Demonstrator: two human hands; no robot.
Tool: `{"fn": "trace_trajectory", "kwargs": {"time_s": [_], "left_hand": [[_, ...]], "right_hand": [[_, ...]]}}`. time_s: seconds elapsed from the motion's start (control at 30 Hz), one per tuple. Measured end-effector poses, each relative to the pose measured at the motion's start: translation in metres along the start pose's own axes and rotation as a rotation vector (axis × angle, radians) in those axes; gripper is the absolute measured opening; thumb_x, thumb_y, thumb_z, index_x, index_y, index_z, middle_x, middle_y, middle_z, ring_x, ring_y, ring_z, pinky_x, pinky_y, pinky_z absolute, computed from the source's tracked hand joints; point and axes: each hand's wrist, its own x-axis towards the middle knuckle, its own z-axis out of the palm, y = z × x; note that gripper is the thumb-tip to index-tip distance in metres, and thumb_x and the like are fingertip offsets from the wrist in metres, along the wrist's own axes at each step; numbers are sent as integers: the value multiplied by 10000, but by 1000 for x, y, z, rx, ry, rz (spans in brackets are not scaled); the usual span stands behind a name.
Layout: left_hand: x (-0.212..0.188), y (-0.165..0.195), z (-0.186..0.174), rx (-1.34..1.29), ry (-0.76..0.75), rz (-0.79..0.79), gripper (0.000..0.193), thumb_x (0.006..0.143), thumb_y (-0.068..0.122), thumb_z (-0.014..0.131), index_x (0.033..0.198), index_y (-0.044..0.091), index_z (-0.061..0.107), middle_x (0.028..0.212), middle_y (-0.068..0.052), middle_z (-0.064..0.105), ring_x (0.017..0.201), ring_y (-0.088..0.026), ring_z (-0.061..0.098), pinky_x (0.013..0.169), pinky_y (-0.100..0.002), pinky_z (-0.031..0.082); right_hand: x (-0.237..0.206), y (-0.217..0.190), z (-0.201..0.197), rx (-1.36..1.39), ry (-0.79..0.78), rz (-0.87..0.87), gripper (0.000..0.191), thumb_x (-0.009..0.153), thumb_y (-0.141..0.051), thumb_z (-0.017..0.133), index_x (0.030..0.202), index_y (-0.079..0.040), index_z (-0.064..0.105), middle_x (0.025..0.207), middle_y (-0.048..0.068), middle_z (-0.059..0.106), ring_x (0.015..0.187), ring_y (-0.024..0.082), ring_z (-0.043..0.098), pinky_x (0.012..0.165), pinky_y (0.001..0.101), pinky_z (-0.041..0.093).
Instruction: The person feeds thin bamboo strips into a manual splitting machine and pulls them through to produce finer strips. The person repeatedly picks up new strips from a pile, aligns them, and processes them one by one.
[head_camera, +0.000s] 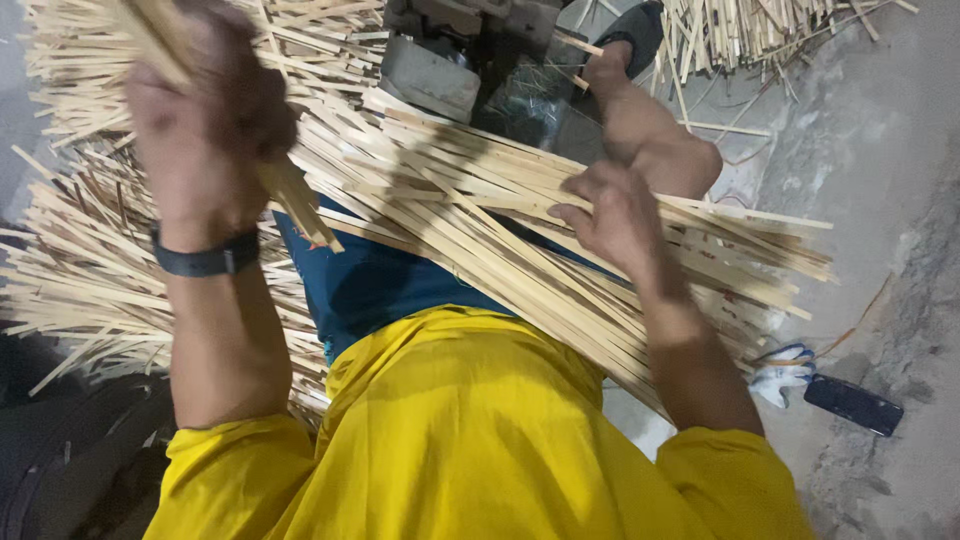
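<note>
Left hand (205, 120), upper left of frame, clenched around bunch of pale thin bamboo strips (290, 195); right hand (612, 215), centre right, fingers curled loosely on heap of pale bamboo strips across lap (470, 210).

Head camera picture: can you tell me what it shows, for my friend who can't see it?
A person in a yellow shirt sits among piles of thin pale wooden strips. The left hand, with a dark wristband, is raised, gripping a bundle of strips; the right hand rests on strips across the lap.
</note>
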Motion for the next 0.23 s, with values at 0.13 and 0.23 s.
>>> {"fn": "trace_trajectory", "kwargs": {"time_s": [0.13,0.23], "left_hand": [[15,-2,-38,-125,101,-7,390,1166,383,605,965,55,542,685,-6,395,548,-120,375,493,-282,317],[25,-8,-46,-125,113,-73,330,1155,356,578,1095,32,585,765,-30,455,618,-129,465,553,-291,415]], "right_hand": [[-13,21,16,162,32,20,94,952,-130,732,968,-45,770,958,114,744,879,265,721,786,380,582],[-20,46,-1,332,1,159,128,1004,-137,678,1021,-26,742,998,106,751,847,219,741,735,332,616]]}}
